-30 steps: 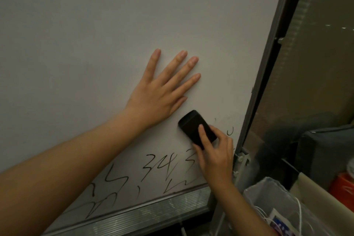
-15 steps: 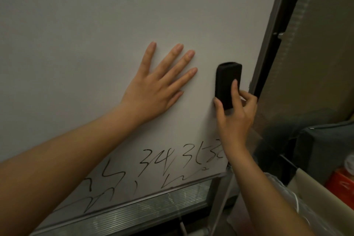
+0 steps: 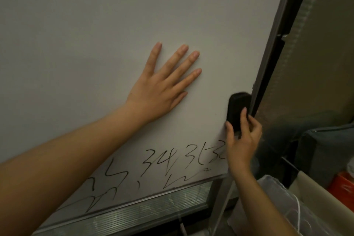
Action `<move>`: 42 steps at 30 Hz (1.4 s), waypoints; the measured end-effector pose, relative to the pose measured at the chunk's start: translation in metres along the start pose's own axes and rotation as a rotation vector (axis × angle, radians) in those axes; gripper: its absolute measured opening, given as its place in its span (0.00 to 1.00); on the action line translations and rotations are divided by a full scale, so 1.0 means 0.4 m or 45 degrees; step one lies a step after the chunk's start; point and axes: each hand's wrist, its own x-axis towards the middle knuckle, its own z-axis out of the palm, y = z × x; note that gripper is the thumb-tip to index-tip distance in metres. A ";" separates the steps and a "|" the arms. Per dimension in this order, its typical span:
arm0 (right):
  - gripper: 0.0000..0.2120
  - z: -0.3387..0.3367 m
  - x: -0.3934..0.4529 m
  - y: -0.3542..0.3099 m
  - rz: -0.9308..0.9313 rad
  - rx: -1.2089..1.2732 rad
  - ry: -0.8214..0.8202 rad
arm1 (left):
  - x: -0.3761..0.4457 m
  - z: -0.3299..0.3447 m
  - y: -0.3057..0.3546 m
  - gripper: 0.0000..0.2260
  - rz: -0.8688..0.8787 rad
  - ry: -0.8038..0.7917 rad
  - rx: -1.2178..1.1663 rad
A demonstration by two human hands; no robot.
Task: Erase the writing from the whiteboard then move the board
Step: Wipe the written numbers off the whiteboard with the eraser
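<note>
- The whiteboard fills most of the view, its pale surface running from the top-left corner down to a metal frame edge at the right and a ribbed metal tray along the bottom.
- The left hand lies flat on the board near the centre of the view, fingers straight and spread, pointing toward about 1 o'clock; palm and fingers press against the surface and hold nothing.
- The right hand is at about 4 o'clock from the left hand, close to the board's right edge. Its fingers and thumb curl round the lower part of a black eraser, with one finger lying up its back.
- The eraser stands roughly upright against the board, its top end just beside the frame edge (its outline is a little blurred).
- Black writing sits low on the board, at about 6 o'clock from the left hand, in a band that runs from the lower left up to the right wrist; the rightmost marks touch the wrist's outline and may go on behind it.
- The board above the writing shows no marks.
- At about 4 o'clock in the view, past the board's frame, stand a clear plastic bag with a white cord in it, an orange object and a dark grey bag (what the orange one is cannot be told).
</note>
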 end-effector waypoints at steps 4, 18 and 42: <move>0.29 -0.005 0.109 -0.079 -0.171 -0.002 0.065 | 0.000 -0.003 0.003 0.23 0.004 0.018 -0.011; 0.29 -0.002 -0.055 0.033 0.094 -0.045 0.043 | -0.003 -0.007 0.003 0.23 -0.003 0.011 0.002; 0.23 0.212 -0.365 -0.589 -0.544 -0.123 0.011 | -0.561 -0.262 -0.375 0.21 -0.005 -0.194 -0.023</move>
